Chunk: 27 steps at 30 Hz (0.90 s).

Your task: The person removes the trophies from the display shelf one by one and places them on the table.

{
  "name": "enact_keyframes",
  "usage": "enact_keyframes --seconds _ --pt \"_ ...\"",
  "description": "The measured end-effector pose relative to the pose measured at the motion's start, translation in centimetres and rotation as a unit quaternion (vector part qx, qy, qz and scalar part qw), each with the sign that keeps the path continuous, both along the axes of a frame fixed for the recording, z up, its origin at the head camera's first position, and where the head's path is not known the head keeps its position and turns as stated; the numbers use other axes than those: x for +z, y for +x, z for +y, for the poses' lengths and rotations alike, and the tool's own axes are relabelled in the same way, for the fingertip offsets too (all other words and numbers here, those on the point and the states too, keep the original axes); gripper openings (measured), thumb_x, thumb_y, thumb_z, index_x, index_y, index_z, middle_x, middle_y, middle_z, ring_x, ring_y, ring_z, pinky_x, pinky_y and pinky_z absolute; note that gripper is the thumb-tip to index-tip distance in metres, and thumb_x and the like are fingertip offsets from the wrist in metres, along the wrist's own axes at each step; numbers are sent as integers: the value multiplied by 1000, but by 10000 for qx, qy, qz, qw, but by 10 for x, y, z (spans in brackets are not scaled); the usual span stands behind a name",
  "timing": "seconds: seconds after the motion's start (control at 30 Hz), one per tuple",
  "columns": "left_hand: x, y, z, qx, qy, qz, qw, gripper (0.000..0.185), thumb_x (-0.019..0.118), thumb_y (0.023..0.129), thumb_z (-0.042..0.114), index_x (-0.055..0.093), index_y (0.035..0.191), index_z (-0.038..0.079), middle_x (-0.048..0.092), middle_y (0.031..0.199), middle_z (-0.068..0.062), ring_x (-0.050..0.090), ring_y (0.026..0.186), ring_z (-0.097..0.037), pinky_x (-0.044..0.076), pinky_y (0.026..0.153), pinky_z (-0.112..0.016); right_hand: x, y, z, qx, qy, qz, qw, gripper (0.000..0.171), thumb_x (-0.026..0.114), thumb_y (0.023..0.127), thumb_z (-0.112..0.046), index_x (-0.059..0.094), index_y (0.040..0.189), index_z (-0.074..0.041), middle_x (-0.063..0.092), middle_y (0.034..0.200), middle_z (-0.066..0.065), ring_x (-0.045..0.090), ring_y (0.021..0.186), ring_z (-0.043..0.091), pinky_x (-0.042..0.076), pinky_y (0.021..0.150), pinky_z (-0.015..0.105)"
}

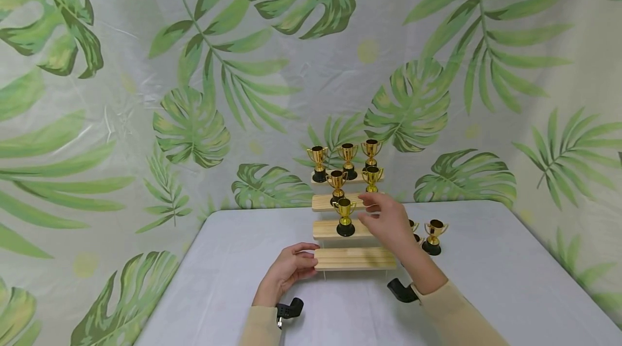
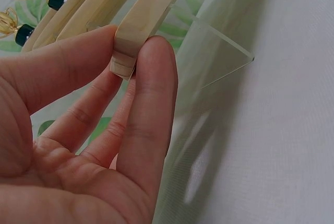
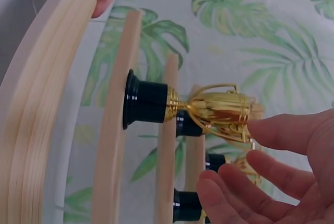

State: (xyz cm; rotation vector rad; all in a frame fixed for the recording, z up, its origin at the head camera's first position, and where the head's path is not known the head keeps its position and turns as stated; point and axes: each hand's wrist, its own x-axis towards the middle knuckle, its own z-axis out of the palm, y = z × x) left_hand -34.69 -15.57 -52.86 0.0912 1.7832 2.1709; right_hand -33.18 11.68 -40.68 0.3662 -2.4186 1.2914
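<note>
Pinching the wooden stand at its front left corner with the left hand, finger and thumb clamped on the end of the lowest board, a long plank lying left to right with grain on view from end to end. Now reaching in over the stand's right side with the right hand: thumb and fingertips apart, right up at a gold trophy's right handle; cannot tell whether touching. Up on the stand's second board with that trophy: long axis vertical, mouth skyward, black base down, handles out left and right. Room to move on its left and front, tight on the right. Off the stand's right side, upright on the table, another trophy, plus at least one more partly hidden. Left of the stand, a broad stretch of tabletop out to its edge. Farther back up the stand, two trophies on the third board, then three along the top board. Behind the stand, leaf-print cloth.
</note>
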Motion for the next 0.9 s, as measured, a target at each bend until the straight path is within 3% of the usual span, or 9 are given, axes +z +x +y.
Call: enact_keyframes --seconds 0.9 --pt "2 1 0 -33 -49 11 10000 46 73 85 -5 60 129 -5 69 97 -13 71 83 -22 60 72 -32 3 -9 -29 -110 204 -45 9997 46 82 85 -24 67 128 -16 68 117 5 67 96 25 58 74 40"
